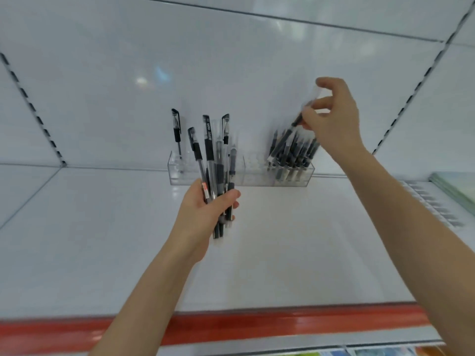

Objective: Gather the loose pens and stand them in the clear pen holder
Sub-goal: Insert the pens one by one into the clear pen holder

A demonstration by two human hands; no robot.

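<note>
Pens (pixel 208 150) fan up out of the left hand (pixel 203 214), whose fingers and thumb are curled tight round their lower barrels. I count at least five there, with black grips and some capped, though overlap hides whether there is a sixth. The hand holds them above the shelf (pixel 308 253), just in front of the holder (pixel 246 177).

There is one holder, clear, long and low, standing on the shelf against the back panel (pixel 102 98). At its left end one lone pen (pixel 176 124) stands upright, capped. At its right end a cluster (pixel 295 152) of pens leans with tops to the right, packed close. There are roughly eight, too crowded and blurred to count surely.

The right hand (pixel 336 119) is raised over that cluster. Its thumb and fingertips pinch the upper end of one tilted pen (pixel 282 140), whose lower end reaches the cluster's left edge at the holder. The index finger is crooked above, next to something clear and blurred that I cannot identify.

One red strip (pixel 231 327) runs along the shelf's front edge. One greenish stack (pixel 457 186) lies flat at the far right, well apart from the holder.
</note>
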